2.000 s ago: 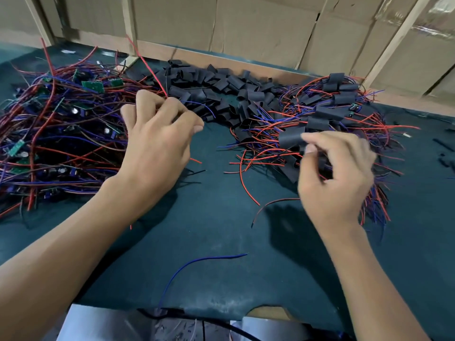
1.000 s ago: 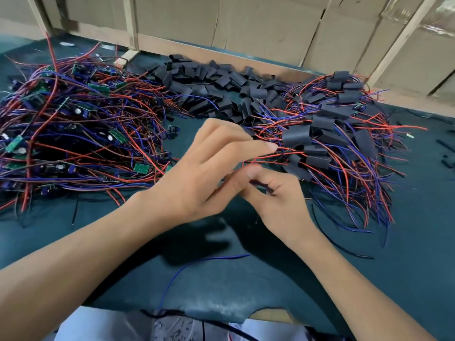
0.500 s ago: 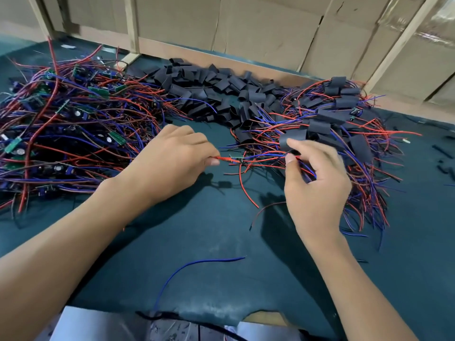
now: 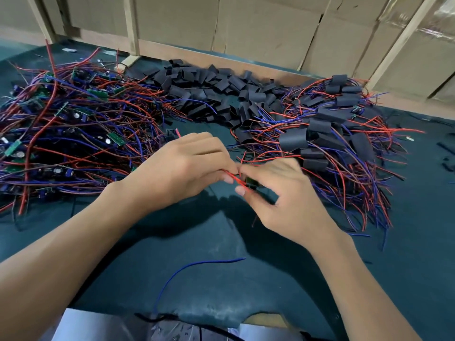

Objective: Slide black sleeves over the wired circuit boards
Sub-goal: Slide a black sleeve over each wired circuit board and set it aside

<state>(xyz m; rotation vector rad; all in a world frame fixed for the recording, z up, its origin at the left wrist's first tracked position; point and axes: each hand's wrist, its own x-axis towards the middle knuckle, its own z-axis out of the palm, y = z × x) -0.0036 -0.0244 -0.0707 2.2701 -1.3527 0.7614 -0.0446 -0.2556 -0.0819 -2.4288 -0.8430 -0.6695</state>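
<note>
1. Two bare hands meet over the middle of a dark teal mat (image 4: 197,242). The left hand (image 4: 182,168) has its fingers curled and pinches a red wire (image 4: 234,177) at the fingertips; the right hand (image 4: 283,193) pinches the same wire together with a small dark piece (image 4: 252,182) at its end.
2. That piece is blurred and mostly covered by the right thumb and fingers — whether it is a bare board or one already sleeved cannot be told.
3. The pile of wired circuit boards (image 4: 73,134), green boards tangled in red and blue leads, lies at the left; its edge runs out of view.
4. The heap of loose black sleeves (image 4: 216,92) lies along the far edge, between the two wire piles.
5. At the right lies the pile of sleeved boards (image 4: 332,134), black sleeves among red and blue wires that fan toward the near side.
6. A single blue wire (image 4: 192,269) curves across the mat just in front of the forearms.
7. A few small black scraps (image 4: 446,156) at the far right are cut off by the frame edge.
8. Behind the mat stand cardboard panels (image 4: 266,25) braced by pale wooden battens (image 4: 131,25) — the bench's near edge is cut off at the bottom.
</note>
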